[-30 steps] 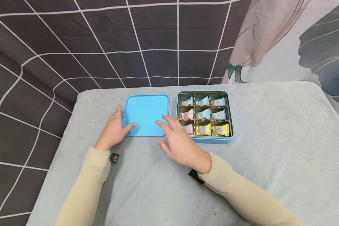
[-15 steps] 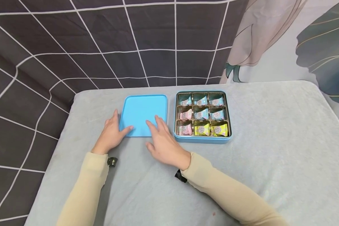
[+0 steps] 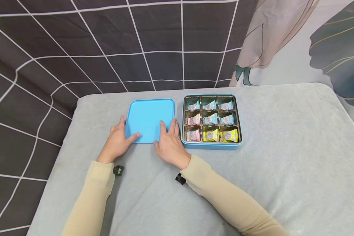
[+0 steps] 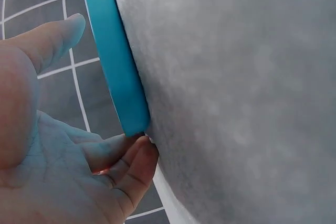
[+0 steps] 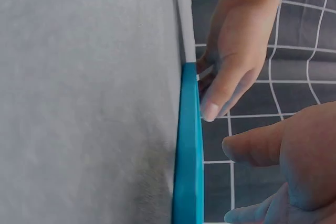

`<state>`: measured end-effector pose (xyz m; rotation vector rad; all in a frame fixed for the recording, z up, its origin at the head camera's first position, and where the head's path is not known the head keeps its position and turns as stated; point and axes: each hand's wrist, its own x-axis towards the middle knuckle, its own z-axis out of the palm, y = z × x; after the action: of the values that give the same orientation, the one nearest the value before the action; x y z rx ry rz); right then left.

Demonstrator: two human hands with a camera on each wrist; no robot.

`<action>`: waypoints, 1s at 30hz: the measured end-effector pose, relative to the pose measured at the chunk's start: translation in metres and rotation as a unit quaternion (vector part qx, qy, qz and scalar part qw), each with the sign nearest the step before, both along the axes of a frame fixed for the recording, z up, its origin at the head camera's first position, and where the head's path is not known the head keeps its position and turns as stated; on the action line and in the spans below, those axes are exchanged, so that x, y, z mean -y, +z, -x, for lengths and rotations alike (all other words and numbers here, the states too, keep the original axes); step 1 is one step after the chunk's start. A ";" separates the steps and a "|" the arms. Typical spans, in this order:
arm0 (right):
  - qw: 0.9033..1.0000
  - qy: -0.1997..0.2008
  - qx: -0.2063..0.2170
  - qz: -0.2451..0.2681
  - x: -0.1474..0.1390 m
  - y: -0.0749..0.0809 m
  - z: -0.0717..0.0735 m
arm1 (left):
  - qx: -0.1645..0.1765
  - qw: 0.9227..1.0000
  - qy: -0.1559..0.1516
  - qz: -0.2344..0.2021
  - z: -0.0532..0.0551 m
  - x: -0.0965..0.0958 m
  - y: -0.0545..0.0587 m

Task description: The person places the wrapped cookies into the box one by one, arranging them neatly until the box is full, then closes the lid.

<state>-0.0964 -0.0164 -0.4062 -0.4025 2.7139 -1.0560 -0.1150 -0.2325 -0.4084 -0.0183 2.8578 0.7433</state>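
Note:
A flat blue square lid (image 3: 148, 113) lies on the grey cloth, its raised rim facing up. At its left edge is my left hand (image 3: 115, 142); in the left wrist view its fingertips (image 4: 142, 158) touch the lid's corner while the thumb (image 4: 58, 38) stays clear of the rim. My right hand (image 3: 171, 144) reaches over the lid's front right part, fingers spread toward its right edge. In the right wrist view, the right thumb (image 5: 254, 142) is apart from the lid's side (image 5: 189, 156). Whether the right fingertips touch the lid I cannot tell.
Just right of the lid stands a blue tin (image 3: 210, 146) with a divided insert, each compartment holding a wrapped sweet in blue, pink or yellow-green. A dark checked curtain (image 3: 162, 32) hangs behind the grey-covered table (image 3: 283, 137). A patterned curtain (image 3: 283, 39) hangs to its right.
My right hand has moved left, from in front of the tin's corner to over the lid's right part. The left hand stays by the lid's left edge, and the lid lies still.

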 end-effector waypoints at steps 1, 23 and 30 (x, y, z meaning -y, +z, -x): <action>1.000 -0.003 0.008 -0.003 0.001 -0.001 0.001 | 0.000 1.000 0.000 0.001 0.000 0.000 0.000; 0.996 -0.065 0.016 0.054 0.006 -0.006 0.000 | 0.023 0.999 0.020 -0.021 -0.005 -0.009 0.016; 0.993 -0.077 0.004 0.092 0.007 -0.006 -0.003 | -0.008 0.999 0.036 -0.028 -0.011 -0.011 0.024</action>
<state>-0.0930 -0.0236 -0.4119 -0.2179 2.6850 -1.3506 -0.1043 -0.2210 -0.3843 -0.1071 2.8634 0.8410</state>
